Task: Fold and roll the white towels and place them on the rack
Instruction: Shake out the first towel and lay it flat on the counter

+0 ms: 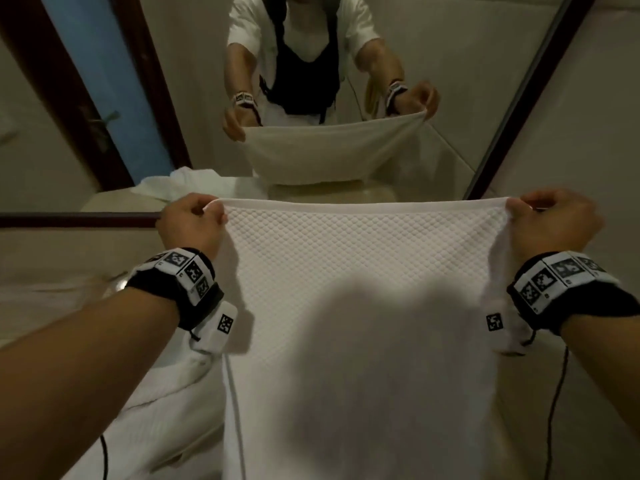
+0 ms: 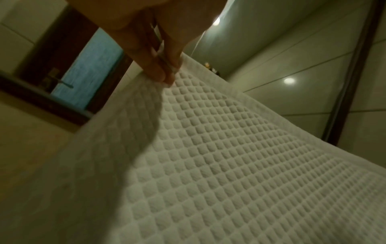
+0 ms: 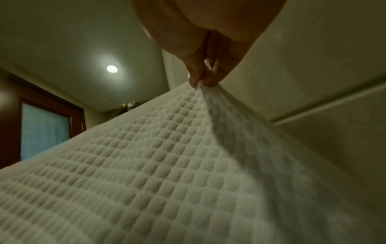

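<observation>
A white waffle-weave towel (image 1: 363, 271) hangs stretched in the air in front of me, its top edge level. My left hand (image 1: 197, 216) pinches its top left corner and my right hand (image 1: 540, 216) pinches its top right corner. In the left wrist view my left hand (image 2: 167, 72) grips the hem, and the towel (image 2: 229, 156) fills the lower frame. The right wrist view shows my right hand (image 3: 205, 79) pinching a bunched corner of the towel (image 3: 167, 165). No rack is in view.
A dark-framed mirror (image 1: 381, 46) faces me and reflects me holding the towel. More white cloth (image 1: 183, 185) lies on the counter behind the towel, and more (image 1: 156, 410) lies at lower left. A blue door (image 1: 114, 84) shows in the mirror.
</observation>
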Demonstrator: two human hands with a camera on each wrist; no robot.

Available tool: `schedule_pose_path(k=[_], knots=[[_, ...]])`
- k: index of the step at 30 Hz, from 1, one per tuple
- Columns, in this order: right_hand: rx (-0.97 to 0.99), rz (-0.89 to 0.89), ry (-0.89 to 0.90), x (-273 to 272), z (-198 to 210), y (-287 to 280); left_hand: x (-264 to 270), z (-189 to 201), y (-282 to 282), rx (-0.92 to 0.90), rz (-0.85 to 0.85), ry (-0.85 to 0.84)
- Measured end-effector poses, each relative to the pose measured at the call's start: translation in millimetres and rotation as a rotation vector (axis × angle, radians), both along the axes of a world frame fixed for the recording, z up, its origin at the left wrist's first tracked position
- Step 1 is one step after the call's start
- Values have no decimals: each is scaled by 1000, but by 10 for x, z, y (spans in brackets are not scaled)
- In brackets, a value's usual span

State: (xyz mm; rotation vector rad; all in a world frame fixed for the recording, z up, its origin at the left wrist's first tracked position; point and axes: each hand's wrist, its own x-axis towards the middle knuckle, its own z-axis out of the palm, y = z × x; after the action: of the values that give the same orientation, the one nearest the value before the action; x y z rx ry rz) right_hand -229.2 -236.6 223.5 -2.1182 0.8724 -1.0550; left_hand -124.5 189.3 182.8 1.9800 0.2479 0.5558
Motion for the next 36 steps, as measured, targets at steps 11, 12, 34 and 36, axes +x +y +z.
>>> schedule_pose_path(k=[11, 12, 34, 36], knots=[[-4, 48, 278, 955, -1317, -603, 821, -1383, -658, 22, 76, 280], [-5, 46, 301, 1011, -1417, -627, 860, -1447, -693, 23, 87, 297], [127, 45, 667, 1630, -2788, -728, 1357, -2552, -818, 139, 187, 729], [131, 43, 694, 1661, -2869, -747, 1377, -2592, -813, 154, 185, 739]])
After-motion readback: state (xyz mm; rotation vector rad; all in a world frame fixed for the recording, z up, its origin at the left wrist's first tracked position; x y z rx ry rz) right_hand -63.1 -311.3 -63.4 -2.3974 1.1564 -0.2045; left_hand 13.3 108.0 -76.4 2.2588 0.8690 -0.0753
